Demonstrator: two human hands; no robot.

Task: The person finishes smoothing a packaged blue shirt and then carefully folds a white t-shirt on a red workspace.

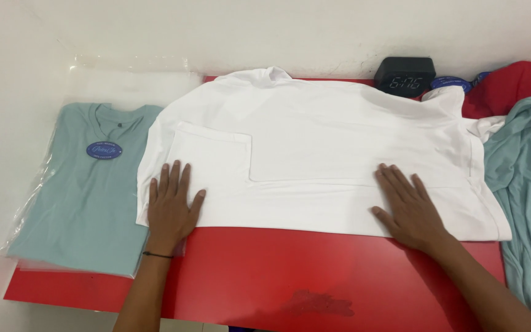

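White shirt [339,141] lies across the red table [265,276], one sleeve already folded in, the rest unfolded. I see left hand [170,206] and right hand [410,209] spread flat on its lower edge (bagged green shirt [87,197] beside).

White shirt [314,154] as landmark: one, on one red table [265,276]; two hands on it, left hand [170,206], right hand [410,209]; one bagged teal shirt [87,197] left; one loose teal shirt [527,184], one red garment [511,86] right; one black clock [405,75] behind

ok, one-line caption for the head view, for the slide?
Both hands, left hand and right hand, press flat on a white shirt spread over a red table.
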